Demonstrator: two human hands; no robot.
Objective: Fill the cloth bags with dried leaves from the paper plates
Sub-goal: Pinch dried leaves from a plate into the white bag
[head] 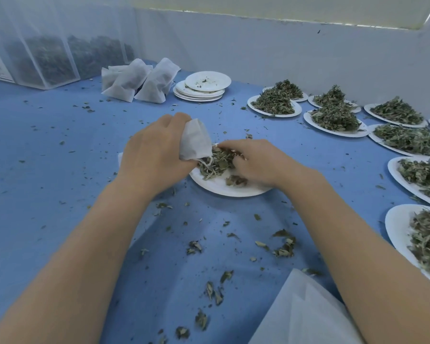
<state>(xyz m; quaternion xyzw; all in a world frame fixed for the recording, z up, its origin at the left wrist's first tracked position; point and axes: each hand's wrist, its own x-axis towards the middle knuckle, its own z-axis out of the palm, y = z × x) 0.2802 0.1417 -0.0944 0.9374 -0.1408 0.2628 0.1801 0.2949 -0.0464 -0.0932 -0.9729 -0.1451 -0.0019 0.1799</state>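
A blue table (60,170) fills the view, scattered with leaf crumbs (283,247), and a white wall (258,45) runs along its far edge. At the far left stand clear boxes (47,60) of dark leaves. Along the right edge lie at least 8 paper plates heaped with dried leaves (274,101). Near the far edge sits a stack of used plates (201,89), with filled cloth bags (137,80) just beside it on the left. A sheet of white cloth (305,311) lies at the near edge. In the middle sits a paper plate (224,187) carrying a small pile of leaves (216,162). The left hand (154,150) grips a white cloth bag (195,140), holding it over the plate's left rim with its mouth down against the pile. The right hand (253,160) rests on the leaves with fingers curled round them, touching the bag's mouth.
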